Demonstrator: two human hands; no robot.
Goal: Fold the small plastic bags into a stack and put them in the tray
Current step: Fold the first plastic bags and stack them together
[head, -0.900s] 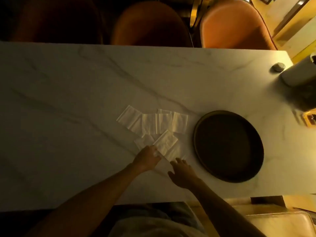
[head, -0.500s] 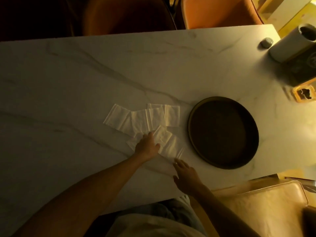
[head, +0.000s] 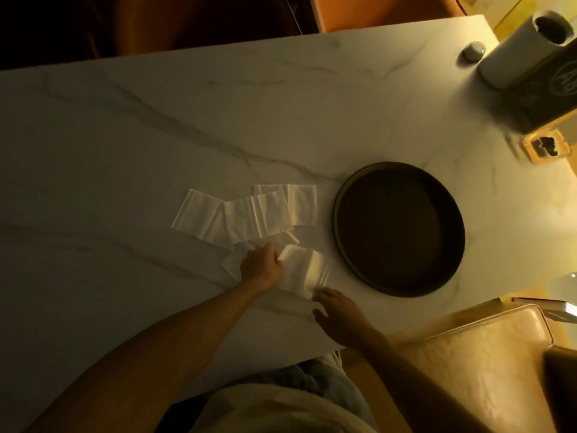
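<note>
The nearest plastic bag [head: 304, 270] now lies flatter and squarer on the counter [head: 125, 151] than it did a moment ago, when it sat tilted over its neighbour; the left hand [head: 261, 267] has slid back toward the near edge and now presses on that bag's left side. Its fingers are curled down onto the plastic, holding it flat rather than lifting it; whether they actually pinch a layer cannot be told in this dim light. The right hand [head: 338, 310] has crept up until its fingertips [head: 318, 295] just reach the bag's near corner, the fingers loosely spread and gripping nothing.

A second bag [head: 232, 264] pokes out from under the left hand, and the row of overlapping bags [head: 249, 214] further back looks untouched, in the same fan as before. The round dark tray [head: 338, 214] sits just to the right of the bags, with nothing in it.

So the work seems to be at its first fold: one bag is pinned and lined up, no stack exists yet, and all the bags are outside the tray.
</note>
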